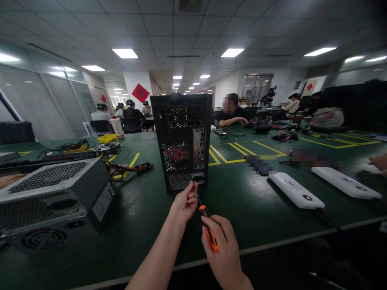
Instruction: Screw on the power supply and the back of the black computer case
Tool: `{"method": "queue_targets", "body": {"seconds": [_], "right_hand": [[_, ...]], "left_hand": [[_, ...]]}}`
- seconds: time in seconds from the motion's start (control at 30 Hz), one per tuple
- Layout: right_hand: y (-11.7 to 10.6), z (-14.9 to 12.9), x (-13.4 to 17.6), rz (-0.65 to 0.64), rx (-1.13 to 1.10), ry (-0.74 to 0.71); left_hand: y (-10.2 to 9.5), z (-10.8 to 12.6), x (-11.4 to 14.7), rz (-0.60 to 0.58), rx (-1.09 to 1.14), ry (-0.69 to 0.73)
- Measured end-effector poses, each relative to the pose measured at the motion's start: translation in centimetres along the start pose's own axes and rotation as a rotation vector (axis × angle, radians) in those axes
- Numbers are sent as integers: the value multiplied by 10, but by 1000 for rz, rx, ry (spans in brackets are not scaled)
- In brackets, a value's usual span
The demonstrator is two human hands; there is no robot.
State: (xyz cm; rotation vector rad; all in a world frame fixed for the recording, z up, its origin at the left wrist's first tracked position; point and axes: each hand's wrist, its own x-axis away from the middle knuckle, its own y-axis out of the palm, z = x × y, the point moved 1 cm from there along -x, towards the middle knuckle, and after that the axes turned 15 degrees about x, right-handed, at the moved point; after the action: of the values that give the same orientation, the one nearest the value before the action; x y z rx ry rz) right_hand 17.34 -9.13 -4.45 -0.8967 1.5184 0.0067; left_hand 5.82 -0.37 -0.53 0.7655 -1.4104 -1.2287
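A black computer case [186, 135] stands upright on the green table with its back panel facing me. My right hand [222, 245] is wrapped round the orange and black handle of a screwdriver [209, 231], whose shaft points up and away from me. At the shaft's tip, my left hand [186, 204] is closed in a pinch, just in front of the case's lower edge. Whatever its fingertips hold is too small to make out. A metal power supply unit [48, 201] shows in the case's bottom bay region only as a similar grille; this loose one sits to my left.
White power banks [298, 191] [344, 183] with cables lie at the right. Bundled cables [133, 171], a metal dish [105, 148] and a cup [116, 127] are at the left. Other people's hands show at both edges; a person [231, 112] sits across the table [145, 225].
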Motion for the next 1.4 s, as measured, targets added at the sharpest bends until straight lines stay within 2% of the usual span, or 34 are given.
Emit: {"method": "queue_targets", "body": {"seconds": [0.77, 1.03, 1.17, 1.4], "right_hand": [[3, 0, 2, -36, 53, 24], [-4, 13, 4, -69, 22, 92], [-6, 25, -3, -127, 23, 142], [-6, 36, -22, -182, 6, 185]], "left_hand": [[1, -1, -1, 0, -40, -27], [-7, -9, -17, 47, -329, 82], [-9, -8, -26, 90, -482, 217], [-10, -4, -34, 43, -640, 304]]}}
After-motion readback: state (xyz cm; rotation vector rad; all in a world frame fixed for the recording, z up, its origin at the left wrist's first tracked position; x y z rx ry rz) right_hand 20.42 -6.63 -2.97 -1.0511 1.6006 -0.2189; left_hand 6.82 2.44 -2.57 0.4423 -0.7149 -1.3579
